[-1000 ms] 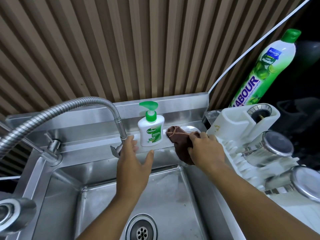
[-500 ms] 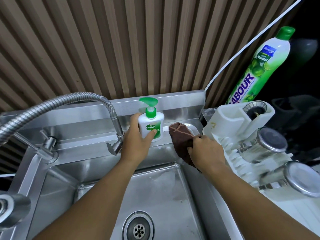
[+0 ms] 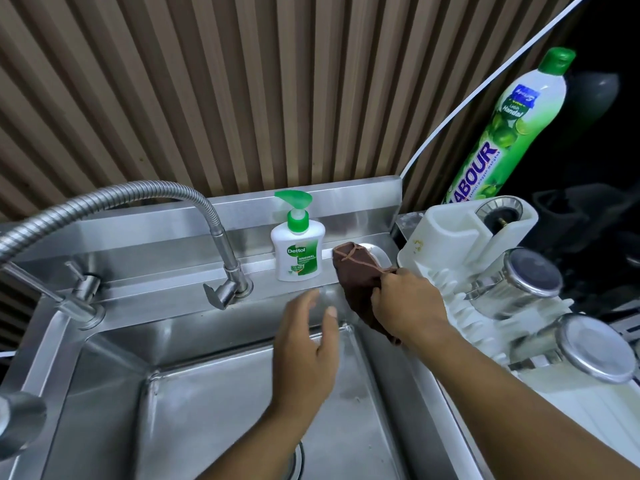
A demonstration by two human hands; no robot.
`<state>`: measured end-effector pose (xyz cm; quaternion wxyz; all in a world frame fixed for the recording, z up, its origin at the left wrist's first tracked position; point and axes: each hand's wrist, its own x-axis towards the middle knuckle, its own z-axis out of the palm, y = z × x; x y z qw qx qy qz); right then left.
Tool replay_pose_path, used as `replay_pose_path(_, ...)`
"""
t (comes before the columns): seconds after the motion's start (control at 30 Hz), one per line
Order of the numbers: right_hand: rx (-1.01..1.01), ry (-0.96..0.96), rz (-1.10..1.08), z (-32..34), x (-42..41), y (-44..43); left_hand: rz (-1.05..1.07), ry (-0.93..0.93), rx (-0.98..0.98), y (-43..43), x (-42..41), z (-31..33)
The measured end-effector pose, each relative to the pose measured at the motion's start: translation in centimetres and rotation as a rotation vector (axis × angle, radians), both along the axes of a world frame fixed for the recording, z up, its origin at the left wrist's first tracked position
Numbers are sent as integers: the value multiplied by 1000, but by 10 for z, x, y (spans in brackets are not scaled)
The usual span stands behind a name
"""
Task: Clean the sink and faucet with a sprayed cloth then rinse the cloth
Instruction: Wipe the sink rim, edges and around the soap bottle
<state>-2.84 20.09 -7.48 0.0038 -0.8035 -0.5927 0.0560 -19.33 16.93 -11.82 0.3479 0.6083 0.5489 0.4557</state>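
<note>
A stainless steel sink (image 3: pixel 114 372) fills the lower left, with a flexible metal faucet (image 3: pixel 207 216) arching over its back ledge. A brown cloth (image 3: pixel 356 275) lies over the sink's back right corner. My right hand (image 3: pixel 407 299) grips the cloth's lower part at that corner. Over the basin hovers my left hand (image 3: pixel 306 344), fingers relaxed and holding nothing, just below the white and green soap pump bottle (image 3: pixel 298 251) that stands on the ledge.
A white dish rack (image 3: pixel 446 237) with steel cups (image 3: pixel 530 282) sits right of the sink. A tall green dish soap bottle (image 3: pixel 509 126) stands behind it. A tap handle (image 3: pixel 83 292) is at the left, the ribbed wall behind. The drain (image 3: pixel 296 459) is partly hidden by my left arm.
My left hand took hold of the soap bottle, then let go and drew back over the basin. The bottle now stands slightly further left. My right hand stays on the cloth.
</note>
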Motion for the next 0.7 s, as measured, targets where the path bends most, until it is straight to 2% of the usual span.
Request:
replay_pose_path(0.13, -87, 86, -7, 5, 7, -12, -200, 7, -245, 30, 43, -5)
replay_pose_path(0.27, -117, 46, 26, 4, 9, -34, -167, 48, -271, 44, 76, -5)
replay_pose_path(0.37, -80, 37, 48, 0, 4, -46, -158, 78, -208, 42, 84, -12)
replay_pose_path(0.5, -55, -90, 166, -11, 1, -51, -156, 244, -296, 37, 86, -35)
replay_pose_path(0.63, -67, -139, 227, -21, 5, -42, -18, 86, -266, 28, 86, -35)
replay_pose_path(0.7, -119, -178, 287, -25, 9, -35, -51, -4, -304, 28, 92, -37)
